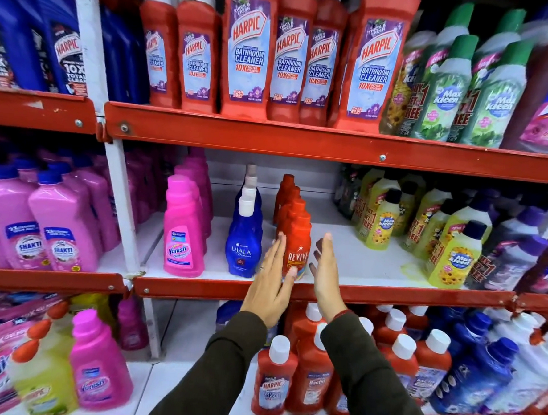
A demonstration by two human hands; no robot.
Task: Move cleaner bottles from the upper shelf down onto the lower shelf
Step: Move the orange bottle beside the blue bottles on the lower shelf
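Observation:
Red Harpic bathroom cleaner bottles (247, 51) stand in a row on the upper shelf (270, 136). On the middle shelf (375, 265) a row of small red Revive bottles (298, 241) runs front to back. My left hand (273, 281) lies flat against the front Revive bottle's left side, thumb touching its base. My right hand (325, 268) is held open just right of the same bottle, fingers straight, a small gap between them. Neither hand grips it.
Blue Ujala spray bottles (244, 240) and pink Vanish bottles (183, 234) stand left of the Revive row. Yellow Max Kleen bottles (455, 257) stand right, with bare white shelf between. Red Harpic bottles (273, 377) fill the lowest shelf.

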